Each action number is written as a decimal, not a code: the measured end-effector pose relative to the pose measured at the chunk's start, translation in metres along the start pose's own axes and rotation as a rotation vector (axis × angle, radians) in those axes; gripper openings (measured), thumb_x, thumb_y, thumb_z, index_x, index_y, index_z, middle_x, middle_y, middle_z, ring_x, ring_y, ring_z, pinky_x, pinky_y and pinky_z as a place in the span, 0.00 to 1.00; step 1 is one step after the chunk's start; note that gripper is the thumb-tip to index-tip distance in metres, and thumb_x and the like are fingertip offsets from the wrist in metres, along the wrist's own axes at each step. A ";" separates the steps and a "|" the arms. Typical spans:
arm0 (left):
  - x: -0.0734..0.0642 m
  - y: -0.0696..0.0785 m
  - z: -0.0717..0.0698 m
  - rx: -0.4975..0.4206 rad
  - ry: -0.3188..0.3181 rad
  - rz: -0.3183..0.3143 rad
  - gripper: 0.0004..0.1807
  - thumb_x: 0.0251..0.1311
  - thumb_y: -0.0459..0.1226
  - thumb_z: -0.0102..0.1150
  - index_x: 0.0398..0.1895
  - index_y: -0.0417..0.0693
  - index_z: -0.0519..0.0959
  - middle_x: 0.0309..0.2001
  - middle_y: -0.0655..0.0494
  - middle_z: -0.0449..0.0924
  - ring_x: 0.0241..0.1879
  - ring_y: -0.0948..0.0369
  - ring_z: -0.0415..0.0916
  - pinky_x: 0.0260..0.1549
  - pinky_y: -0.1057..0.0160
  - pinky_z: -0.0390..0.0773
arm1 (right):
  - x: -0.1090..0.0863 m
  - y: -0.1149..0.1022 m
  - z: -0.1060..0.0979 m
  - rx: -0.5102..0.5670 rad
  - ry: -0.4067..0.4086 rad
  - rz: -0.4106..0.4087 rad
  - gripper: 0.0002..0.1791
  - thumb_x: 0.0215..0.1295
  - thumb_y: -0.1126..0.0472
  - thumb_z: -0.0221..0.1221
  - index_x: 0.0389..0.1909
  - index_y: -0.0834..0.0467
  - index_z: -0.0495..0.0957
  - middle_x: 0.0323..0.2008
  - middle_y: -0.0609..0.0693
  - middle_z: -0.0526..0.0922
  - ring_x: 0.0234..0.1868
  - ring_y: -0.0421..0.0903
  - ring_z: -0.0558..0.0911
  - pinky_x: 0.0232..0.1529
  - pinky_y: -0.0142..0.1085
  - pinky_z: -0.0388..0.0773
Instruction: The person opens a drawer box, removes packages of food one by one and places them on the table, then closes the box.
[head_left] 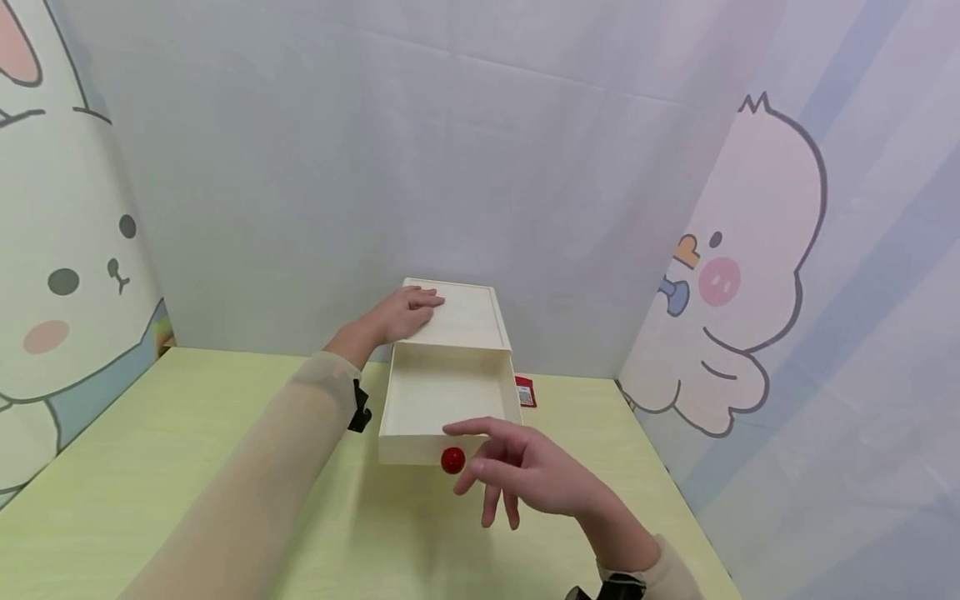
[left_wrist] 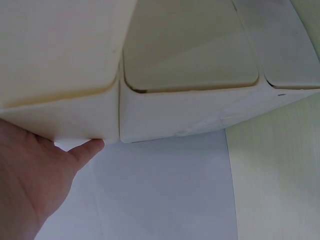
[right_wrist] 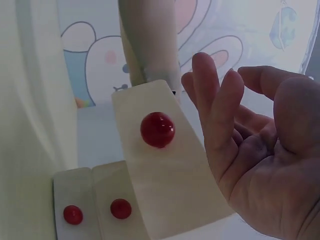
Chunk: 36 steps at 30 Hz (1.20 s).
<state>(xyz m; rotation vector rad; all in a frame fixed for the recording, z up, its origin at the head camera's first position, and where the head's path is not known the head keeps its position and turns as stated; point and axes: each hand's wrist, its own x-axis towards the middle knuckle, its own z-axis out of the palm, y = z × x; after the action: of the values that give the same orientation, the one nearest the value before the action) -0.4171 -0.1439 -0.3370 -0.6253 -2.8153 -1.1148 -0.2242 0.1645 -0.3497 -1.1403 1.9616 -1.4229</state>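
Note:
A cream cabinet [head_left: 465,317] stands at the back of the table with its top drawer [head_left: 442,400] pulled out. I see no contents in the visible part of the drawer. My left hand [head_left: 401,314] rests on the cabinet top near its left edge; its thumb [left_wrist: 90,151] touches the cabinet in the left wrist view. Beside the drawer's red knob [head_left: 453,460] hovers my right hand [head_left: 536,471], fingers loosely spread. The right wrist view shows a gap between those fingers and the round knob [right_wrist: 158,130]. That hand covers the drawer's front right corner.
Two lower drawers with red knobs [right_wrist: 121,208] sit closed beneath, seen in the right wrist view. A small red packet [head_left: 527,392] lies right of the cabinet on the pale green table [head_left: 600,433]. Printed curtains [head_left: 315,183] enclose the back and sides.

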 end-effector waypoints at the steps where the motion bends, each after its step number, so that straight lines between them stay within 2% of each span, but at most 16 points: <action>1: 0.000 0.000 0.000 -0.002 0.000 0.001 0.29 0.85 0.43 0.37 0.83 0.50 0.72 0.88 0.49 0.58 0.91 0.44 0.41 0.88 0.37 0.43 | 0.000 0.003 0.002 -0.008 -0.014 0.025 0.26 0.86 0.60 0.55 0.80 0.50 0.71 0.48 0.61 0.92 0.29 0.48 0.94 0.19 0.46 0.87; 7: 0.000 -0.002 0.000 -0.021 0.003 0.002 0.29 0.85 0.43 0.37 0.82 0.50 0.72 0.88 0.49 0.58 0.91 0.44 0.41 0.88 0.38 0.43 | 0.003 0.019 0.010 -0.046 -0.038 0.111 0.29 0.84 0.57 0.60 0.81 0.43 0.71 0.48 0.51 0.92 0.31 0.54 0.94 0.24 0.47 0.90; 12: 0.000 -0.004 0.001 -0.019 0.002 0.006 0.30 0.85 0.43 0.36 0.83 0.50 0.72 0.88 0.49 0.58 0.91 0.44 0.41 0.88 0.38 0.43 | 0.007 0.032 0.015 -0.056 -0.025 0.133 0.30 0.82 0.58 0.62 0.81 0.41 0.71 0.54 0.54 0.87 0.32 0.52 0.95 0.29 0.44 0.92; 21: 0.001 -0.002 0.001 -0.024 0.004 0.016 0.30 0.84 0.42 0.36 0.83 0.49 0.72 0.88 0.47 0.58 0.91 0.43 0.41 0.88 0.38 0.43 | 0.011 0.047 0.026 -0.115 0.104 0.037 0.26 0.83 0.58 0.62 0.77 0.51 0.75 0.57 0.59 0.88 0.40 0.44 0.94 0.39 0.40 0.93; 26: 0.001 -0.002 0.001 -0.009 0.000 0.014 0.30 0.84 0.43 0.35 0.83 0.49 0.71 0.88 0.48 0.58 0.91 0.43 0.41 0.88 0.37 0.43 | 0.014 0.051 0.031 -0.136 0.164 -0.009 0.22 0.84 0.57 0.60 0.74 0.55 0.78 0.55 0.60 0.90 0.42 0.54 0.95 0.44 0.39 0.93; 36: 0.002 -0.005 0.001 -0.023 0.000 0.005 0.30 0.85 0.43 0.36 0.83 0.51 0.71 0.88 0.49 0.58 0.91 0.44 0.41 0.88 0.38 0.43 | 0.019 0.054 0.029 -0.152 0.184 -0.058 0.20 0.85 0.58 0.59 0.71 0.55 0.80 0.53 0.63 0.89 0.41 0.53 0.95 0.46 0.40 0.93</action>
<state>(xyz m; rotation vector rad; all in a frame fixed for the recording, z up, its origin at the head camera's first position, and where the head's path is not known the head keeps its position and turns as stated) -0.4202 -0.1459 -0.3405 -0.6339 -2.8027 -1.1476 -0.2319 0.1394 -0.4078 -1.1766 2.2139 -1.4753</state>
